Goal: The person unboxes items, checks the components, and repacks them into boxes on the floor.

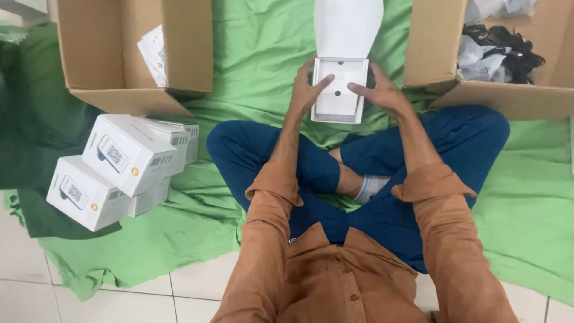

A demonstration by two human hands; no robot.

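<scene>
Head view: at upper centre of the frame an open white box (339, 90) sits on the green cloth (251, 54), its lid (348, 27) flipped up and away. The left hand (306, 93) grips the box's left edge, thumb lying over the insert inside. The right hand (382, 93) clasps the right edge, fingers reaching onto the insert. At upper left stands a cardboard carton (134, 54); below it, at left, a stack of closed white boxes (122, 167). At upper right a second carton (496, 60) holds black cables (508, 51) and plastic bags.
</scene>
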